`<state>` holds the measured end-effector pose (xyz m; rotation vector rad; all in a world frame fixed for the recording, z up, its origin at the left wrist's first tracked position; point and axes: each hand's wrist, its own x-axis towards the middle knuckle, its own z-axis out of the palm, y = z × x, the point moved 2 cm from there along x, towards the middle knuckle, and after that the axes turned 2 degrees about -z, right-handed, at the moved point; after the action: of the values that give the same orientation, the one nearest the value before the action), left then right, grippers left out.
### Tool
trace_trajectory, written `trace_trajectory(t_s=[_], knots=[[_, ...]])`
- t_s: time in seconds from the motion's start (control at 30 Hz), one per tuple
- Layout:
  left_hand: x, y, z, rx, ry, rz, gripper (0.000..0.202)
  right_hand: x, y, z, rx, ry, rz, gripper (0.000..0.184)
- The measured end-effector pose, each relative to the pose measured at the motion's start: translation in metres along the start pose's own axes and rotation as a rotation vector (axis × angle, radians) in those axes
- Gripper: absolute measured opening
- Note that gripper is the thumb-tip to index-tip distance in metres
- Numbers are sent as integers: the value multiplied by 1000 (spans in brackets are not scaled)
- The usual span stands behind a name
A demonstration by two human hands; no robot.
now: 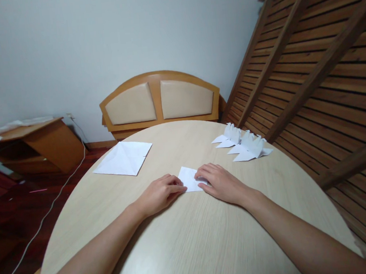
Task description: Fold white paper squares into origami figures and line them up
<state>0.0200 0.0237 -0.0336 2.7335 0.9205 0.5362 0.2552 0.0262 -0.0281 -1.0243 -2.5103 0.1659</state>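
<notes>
A small folded sheet of white paper lies on the table between my two hands. My left hand has its thumb and curled fingers closed at the paper's left corner. On the other side my right hand bends over the right part, its thumb at the lower edge and its fingers on top, covering that end. The paper's near edge looks straight and its top comes to a point on the left.
The round wooden table bears creased white paper squares at the left and several folded paper birds at the right. Beyond stand a padded headboard, a desk and wooden slats. A white cable trails down the left.
</notes>
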Motion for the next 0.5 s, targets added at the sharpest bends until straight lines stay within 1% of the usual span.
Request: trace_trajectory(t_s=[0.13,0.2,0.27,0.4,0.5], knots=[[0,4,-1,31,1,-7,28,1,-13,2,-37,-40,-87,17],[0,8,-3,43,-9,-6,27,1,-15,4,-29,-58,-123,19],[0,12,-7,44,-40,11,27,0,-11,5,-22,-63,-135,21],[-1,18,-15,19,-104,83,25,0,6,4,-40,-81,-104,24],[-1,24,-14,-41,-131,159,24,0,14,1,-56,-88,-62,28]])
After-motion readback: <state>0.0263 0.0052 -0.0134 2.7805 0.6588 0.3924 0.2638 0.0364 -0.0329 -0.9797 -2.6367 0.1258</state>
